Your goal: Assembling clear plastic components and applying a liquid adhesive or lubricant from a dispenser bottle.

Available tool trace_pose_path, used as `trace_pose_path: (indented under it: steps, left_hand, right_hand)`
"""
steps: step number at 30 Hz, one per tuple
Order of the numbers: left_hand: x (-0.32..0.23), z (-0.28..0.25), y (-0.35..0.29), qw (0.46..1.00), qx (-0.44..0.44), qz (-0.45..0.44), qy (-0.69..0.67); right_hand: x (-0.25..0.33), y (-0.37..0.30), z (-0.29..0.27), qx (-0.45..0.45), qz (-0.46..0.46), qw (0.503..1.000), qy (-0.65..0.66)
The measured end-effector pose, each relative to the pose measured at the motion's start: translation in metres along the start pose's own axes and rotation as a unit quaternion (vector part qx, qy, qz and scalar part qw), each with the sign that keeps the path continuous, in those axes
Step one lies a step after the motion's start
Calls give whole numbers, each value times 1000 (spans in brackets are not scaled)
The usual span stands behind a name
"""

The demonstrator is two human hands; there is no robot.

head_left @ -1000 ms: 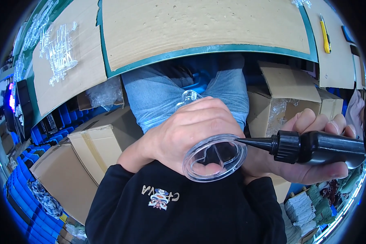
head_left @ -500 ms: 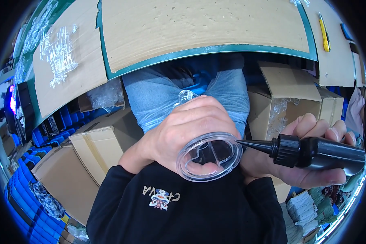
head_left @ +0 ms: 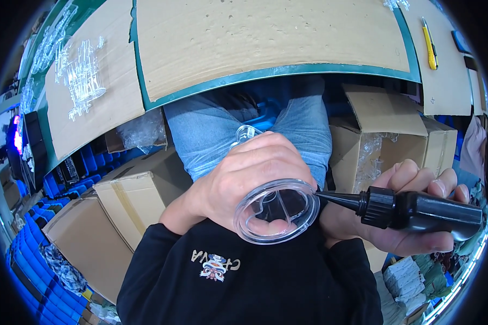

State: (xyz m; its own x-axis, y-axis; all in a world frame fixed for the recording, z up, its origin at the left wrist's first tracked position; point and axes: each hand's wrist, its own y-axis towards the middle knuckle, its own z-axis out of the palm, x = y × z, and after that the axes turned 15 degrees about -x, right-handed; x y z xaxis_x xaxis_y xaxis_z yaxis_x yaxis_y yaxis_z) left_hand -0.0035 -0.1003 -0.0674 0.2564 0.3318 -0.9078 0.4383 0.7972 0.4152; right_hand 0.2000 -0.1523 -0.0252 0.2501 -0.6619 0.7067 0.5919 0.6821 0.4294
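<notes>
My left hand (head_left: pixel 257 165) is closed round a clear plastic vessel (head_left: pixel 276 238), whose round, thick-rimmed end faces up toward me. A narrower clear end (head_left: pixel 246 133) sticks out past the knuckles, and the middle is hidden by the fingers. Inside the round end a thin divider and a curved edge show. On the right, my right hand (head_left: pixel 412 238) grips a black squeeze bottle (head_left: pixel 425 212) lying sideways, with a ribbed cap and a long tapered nozzle (head_left: pixel 339 199). The nozzle's tip is at the right side of the clear rim; whether it touches I cannot tell.
Ahead is a green table edge (head_left: pixel 287 69) covered with cardboard sheets (head_left: pixel 265 32). Clear plastic parts (head_left: pixel 84 76) lie at its left, a yellow utility knife (head_left: pixel 430 46) at its right. Cardboard boxes stand left (head_left: pixel 127 200) and right (head_left: pixel 385 119) of my legs.
Both hands stay nearly in place. The clear vessel has shifted slightly left and down, and the black bottle has moved a little left and down with its nozzle still near the rim.
</notes>
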Motion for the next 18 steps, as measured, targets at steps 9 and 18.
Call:
trace_pose_path:
  steps: [9,18]
  left_hand:
    - [-1,1,-5,994,-62,-77,-42]
    - [3,-1,4,997,9,-70,31]
  right_hand:
    - [-7,4,3,-128,-50,990,32]
    - [-17,3,5,-139,-2,990,19]
